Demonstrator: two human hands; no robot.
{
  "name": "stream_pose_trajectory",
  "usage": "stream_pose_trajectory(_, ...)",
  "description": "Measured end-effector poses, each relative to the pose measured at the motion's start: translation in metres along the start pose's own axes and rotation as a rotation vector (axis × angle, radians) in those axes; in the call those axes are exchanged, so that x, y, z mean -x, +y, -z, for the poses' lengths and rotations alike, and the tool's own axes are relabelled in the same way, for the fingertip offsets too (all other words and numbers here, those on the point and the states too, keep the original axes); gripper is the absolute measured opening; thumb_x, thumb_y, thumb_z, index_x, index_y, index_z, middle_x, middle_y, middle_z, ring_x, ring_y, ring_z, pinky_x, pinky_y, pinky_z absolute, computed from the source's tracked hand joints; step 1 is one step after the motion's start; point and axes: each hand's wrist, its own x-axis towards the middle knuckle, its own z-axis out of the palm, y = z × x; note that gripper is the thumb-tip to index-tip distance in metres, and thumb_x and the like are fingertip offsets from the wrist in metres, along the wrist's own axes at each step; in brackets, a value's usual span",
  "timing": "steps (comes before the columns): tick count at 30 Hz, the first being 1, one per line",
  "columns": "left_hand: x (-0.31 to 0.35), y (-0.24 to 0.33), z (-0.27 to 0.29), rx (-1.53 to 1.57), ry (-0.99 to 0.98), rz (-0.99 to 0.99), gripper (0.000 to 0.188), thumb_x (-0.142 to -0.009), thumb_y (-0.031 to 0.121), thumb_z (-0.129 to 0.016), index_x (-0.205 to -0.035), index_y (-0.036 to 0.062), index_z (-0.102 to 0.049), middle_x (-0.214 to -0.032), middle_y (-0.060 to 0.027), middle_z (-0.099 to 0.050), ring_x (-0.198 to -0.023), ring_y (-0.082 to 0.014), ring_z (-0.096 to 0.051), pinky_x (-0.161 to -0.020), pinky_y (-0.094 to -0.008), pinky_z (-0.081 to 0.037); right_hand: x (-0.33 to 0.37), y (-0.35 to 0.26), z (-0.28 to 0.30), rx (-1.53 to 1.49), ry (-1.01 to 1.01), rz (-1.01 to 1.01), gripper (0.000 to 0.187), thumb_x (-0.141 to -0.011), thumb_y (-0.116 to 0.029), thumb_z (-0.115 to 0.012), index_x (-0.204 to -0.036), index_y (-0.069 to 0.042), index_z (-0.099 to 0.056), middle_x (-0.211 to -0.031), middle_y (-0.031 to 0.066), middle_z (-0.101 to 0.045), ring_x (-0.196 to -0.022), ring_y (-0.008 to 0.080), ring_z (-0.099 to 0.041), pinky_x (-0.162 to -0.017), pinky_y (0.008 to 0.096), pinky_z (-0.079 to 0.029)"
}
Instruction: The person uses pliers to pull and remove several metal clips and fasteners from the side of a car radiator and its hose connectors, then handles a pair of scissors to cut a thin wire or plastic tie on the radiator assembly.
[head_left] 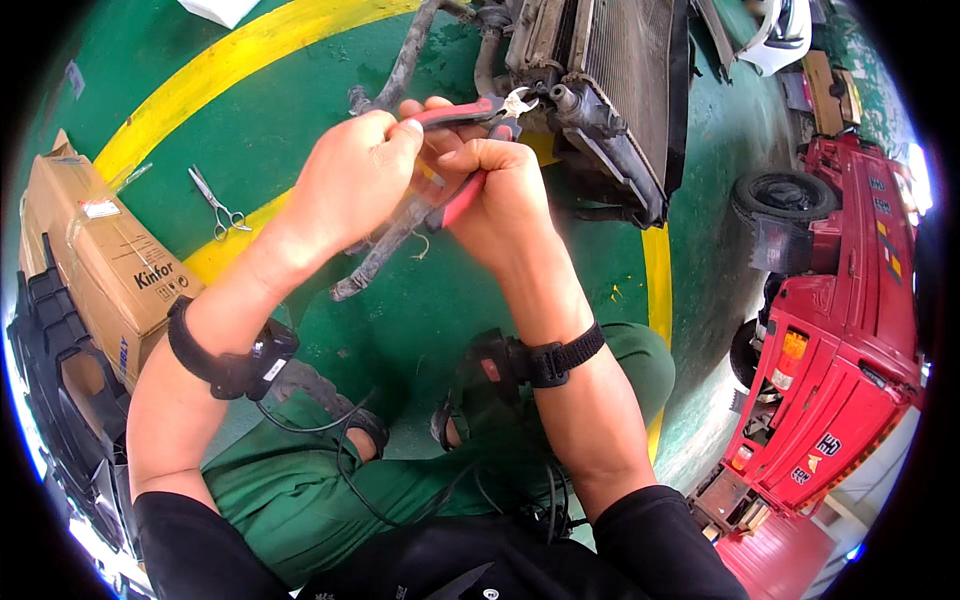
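A pair of pliers (517, 104) with red-and-dark handles and silver jaws is held in both my hands, its handles spread apart. My left hand (355, 170) is closed on the upper handle. Around the lower handle my right hand (500, 195) is wrapped, thumb toward the jaws. The jaws point at a dark stub fitting (566, 98) on the end of a dusty radiator (628, 60); whether they touch anything there, I cannot tell. A dirty grey hose (408, 60) lies beyond my left hand, and another hose piece (372, 268) shows below my hands.
Scissors (217, 205) lie on the green floor to the left, near a cardboard box (105, 240) and a black plastic part (70, 350). Yellow lines (215, 70) cross the floor. A red truck (830, 330) stands at the right. Cables (350, 470) hang over my legs.
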Motion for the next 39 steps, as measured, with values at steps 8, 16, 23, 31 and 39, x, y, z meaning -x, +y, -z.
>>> stream_pose_trajectory(8, -0.01, 0.011, 0.007, -0.066, 0.058, -0.093, 0.039, -0.097, 0.028, -0.048, -0.09, -0.0071, -0.063, -0.086, -0.026, -0.067, -0.086, -0.0419, -0.065, -0.077, -0.0458, -0.05, -0.004, -0.004, 0.0, -0.081, -0.091, 0.05, 0.058, -0.072, 0.006, -0.046, -0.127, -0.008, -0.053, -0.128, 0.0068, -0.064, -0.115, 0.0216, -0.061, -0.093, 0.0382, -0.048)
stream_pose_trajectory(16, -0.019, 0.015, 0.002, -0.151, 0.084, -0.167, 0.037, -0.097, 0.029, -0.048, -0.089, -0.0048, -0.061, -0.083, -0.025, -0.067, -0.085, -0.0423, -0.065, -0.075, -0.048, -0.051, -0.019, 0.0, 0.004, -0.183, -0.125, 0.112, 0.058, -0.072, 0.009, -0.044, -0.127, -0.008, -0.051, -0.127, 0.0085, -0.062, -0.119, 0.0246, -0.058, -0.099, 0.043, -0.048)
stream_pose_trajectory(23, -0.015, 0.016, 0.009, -0.366, 0.032, -0.25, 0.031, -0.093, 0.027, -0.058, -0.101, -0.0024, -0.053, -0.091, -0.0195, -0.062, -0.095, -0.0362, -0.062, -0.081, -0.0432, -0.048, -0.03, 0.008, -0.004, -0.396, -0.236, 0.216, 0.048, -0.069, 0.014, -0.044, -0.112, -0.006, -0.052, -0.118, 0.0105, -0.059, -0.12, 0.0291, -0.055, -0.108, 0.0456, -0.045)
stream_pose_trajectory(31, 0.005, 0.04, 0.018, -0.561, -0.022, -0.291, 0.062, -0.071, 0.011, -0.07, -0.126, -0.007, -0.045, -0.118, -0.0236, -0.055, -0.118, -0.0404, -0.054, -0.102, -0.0426, -0.044, -0.04, 0.009, -0.008, -0.46, -0.226, 0.26, 0.044, -0.064, 0.017, -0.045, -0.101, -0.005, -0.048, -0.105, 0.0116, -0.057, -0.109, 0.0305, -0.057, -0.107, 0.0462, -0.045)
stream_pose_trajectory(39, -0.006, 0.039, -0.001, -0.639, 0.017, -0.151, 0.048, -0.068, 0.016, -0.073, -0.106, -0.0055, -0.052, -0.102, -0.0244, -0.065, -0.098, -0.0392, -0.066, -0.085, -0.0442, -0.054, -0.04, 0.011, -0.014, -0.309, 0.021, 0.291, 0.046, -0.065, 0.017, -0.036, -0.106, -0.002, -0.045, -0.107, 0.0148, -0.054, -0.106, 0.0319, -0.059, -0.104, 0.0457, -0.048)
